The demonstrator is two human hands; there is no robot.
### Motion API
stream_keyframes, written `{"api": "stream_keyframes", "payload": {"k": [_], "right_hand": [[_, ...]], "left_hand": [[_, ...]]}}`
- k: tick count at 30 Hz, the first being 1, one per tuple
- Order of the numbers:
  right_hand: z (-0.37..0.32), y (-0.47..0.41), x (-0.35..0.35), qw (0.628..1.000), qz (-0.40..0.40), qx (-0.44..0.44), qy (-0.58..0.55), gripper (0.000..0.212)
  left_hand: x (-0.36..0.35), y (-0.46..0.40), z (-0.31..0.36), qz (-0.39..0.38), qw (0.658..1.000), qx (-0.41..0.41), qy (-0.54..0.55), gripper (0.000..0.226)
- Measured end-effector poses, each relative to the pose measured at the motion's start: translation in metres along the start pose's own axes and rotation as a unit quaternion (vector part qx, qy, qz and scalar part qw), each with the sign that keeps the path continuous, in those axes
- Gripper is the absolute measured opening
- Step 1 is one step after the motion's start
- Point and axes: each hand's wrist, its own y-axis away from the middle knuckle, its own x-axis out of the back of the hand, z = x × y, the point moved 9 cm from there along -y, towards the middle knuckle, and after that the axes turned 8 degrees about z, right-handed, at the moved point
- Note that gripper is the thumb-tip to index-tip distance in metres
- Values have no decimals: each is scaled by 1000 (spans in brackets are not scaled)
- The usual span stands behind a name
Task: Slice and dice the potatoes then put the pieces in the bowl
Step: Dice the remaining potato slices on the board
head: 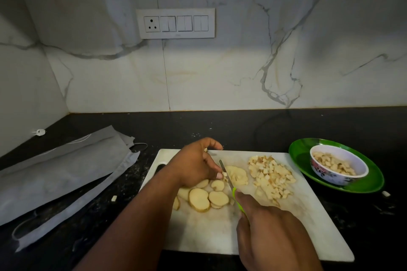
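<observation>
On the white cutting board [220, 233] lie several round potato slices [202, 199] at the left and a heap of diced potato [272, 177] at the right. Between them sits a partly cut stack of slices [239, 176]. My right hand [271, 233] grips a green-handled knife [229, 179], its blade laid against that stack. My left hand [196, 164] has curled fingers and pinches a small potato piece [224, 174] by the blade. A floral bowl [339, 164] with diced potato stands on a green plate [308, 156] to the right of the board.
Grey folded cloth bags [63, 174] lie on the black counter [242, 125] at the left. Stray potato bits [113, 198] sit on the counter beside the board. A marble wall with a switch panel [175, 23] rises behind.
</observation>
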Motion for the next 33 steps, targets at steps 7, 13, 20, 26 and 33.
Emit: {"api": "stream_keyframes", "payload": {"k": [7, 13, 20, 26, 33], "right_hand": [[-4, 2, 5, 999, -25, 18, 19, 63], [0, 4, 10, 1000, 3, 17, -23, 53], [7, 16, 12, 997, 74, -17, -17, 55], [4, 18, 15, 996, 84, -5, -33, 56], [7, 19, 15, 996, 80, -15, -46, 58]], "left_hand": [[-4, -1, 0, -10, 999, -1, 32, 61], [-4, 2, 1, -20, 999, -1, 36, 56], [0, 5, 4, -19, 999, -12, 44, 34], [-3, 4, 4, 1, 998, -2, 60, 20], [-7, 2, 3, -19, 998, -5, 57, 43]]}}
